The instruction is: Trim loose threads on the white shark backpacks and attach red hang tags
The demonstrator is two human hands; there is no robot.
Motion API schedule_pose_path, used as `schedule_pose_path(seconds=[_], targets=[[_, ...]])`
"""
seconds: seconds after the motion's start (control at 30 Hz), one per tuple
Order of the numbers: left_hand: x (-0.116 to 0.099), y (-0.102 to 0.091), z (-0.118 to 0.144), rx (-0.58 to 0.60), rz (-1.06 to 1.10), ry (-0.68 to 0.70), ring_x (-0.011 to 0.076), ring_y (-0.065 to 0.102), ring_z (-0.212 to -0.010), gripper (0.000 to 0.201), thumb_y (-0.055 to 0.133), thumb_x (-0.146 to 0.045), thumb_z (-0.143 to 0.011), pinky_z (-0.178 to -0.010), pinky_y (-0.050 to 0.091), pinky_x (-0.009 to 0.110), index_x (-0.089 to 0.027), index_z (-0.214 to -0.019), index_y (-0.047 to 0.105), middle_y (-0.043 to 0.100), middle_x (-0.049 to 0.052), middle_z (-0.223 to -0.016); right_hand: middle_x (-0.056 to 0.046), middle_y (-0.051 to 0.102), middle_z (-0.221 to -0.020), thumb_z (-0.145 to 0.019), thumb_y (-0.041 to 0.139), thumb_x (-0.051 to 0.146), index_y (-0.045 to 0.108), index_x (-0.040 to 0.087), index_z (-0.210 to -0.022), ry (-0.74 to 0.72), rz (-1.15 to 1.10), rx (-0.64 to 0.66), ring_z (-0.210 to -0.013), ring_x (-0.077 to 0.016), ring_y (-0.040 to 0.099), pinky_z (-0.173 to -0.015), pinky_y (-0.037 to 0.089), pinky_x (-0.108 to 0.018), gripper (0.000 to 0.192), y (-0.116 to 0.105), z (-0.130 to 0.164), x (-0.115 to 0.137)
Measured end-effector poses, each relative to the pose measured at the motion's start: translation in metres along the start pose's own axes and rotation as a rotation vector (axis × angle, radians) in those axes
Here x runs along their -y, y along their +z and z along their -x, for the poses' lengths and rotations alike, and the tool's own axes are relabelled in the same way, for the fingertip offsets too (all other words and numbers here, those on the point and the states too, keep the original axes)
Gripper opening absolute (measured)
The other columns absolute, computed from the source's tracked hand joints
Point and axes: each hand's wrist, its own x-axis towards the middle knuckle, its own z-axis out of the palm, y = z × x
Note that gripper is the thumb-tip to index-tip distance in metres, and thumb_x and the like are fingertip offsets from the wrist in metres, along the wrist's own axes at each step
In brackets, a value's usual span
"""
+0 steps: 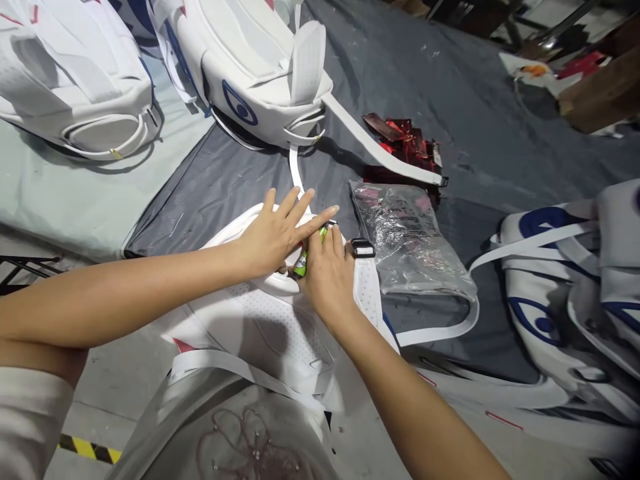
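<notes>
Left hand lies spread flat on the white bag; right hand beside it grips a green lighter.

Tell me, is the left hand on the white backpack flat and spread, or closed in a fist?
Flat and spread: the left hand lies palm down on the white backpack, fingers extended and apart.

left hand flat, right hand fisted
</notes>
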Motion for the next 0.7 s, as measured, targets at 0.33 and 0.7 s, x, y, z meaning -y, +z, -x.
schedule_pose_path(seconds=[0.33,0.7], targets=[[-0.005,-0.005,0.005,0.012,-0.040,-0.067,0.0397,0.027,-0.147,0.115,0.074,-0.044,-0.081,-0.116,0.027,0.055,-0.018,-0.160,-0.005,0.017,0.023,-0.164,-0.010,0.071,-0.096,-0.097,0.050,0.042,0.060,0.016,-0.122,-0.012,-0.438,-0.244,-0.086,-0.0245,0.067,-0.082,0.051,-0.041,0.038,-0.043,0.040,-0.030],[-0.004,-0.011,0.001,0.089,-0.043,-0.081,0.0343,0.048,-0.127,0.100,0.064,-0.029,-0.087,-0.105,0.037,0.049,-0.018,-0.160,-0.003,0.021,0.021,-0.164,-0.001,0.077,-0.107,-0.086,0.066,0.026,0.075,0.026,-0.106,-0.039,-0.738,0.372,-0.098,-0.0223,0.071,-0.084,0.052,-0.034,0.022,-0.056,0.008,-0.032]])
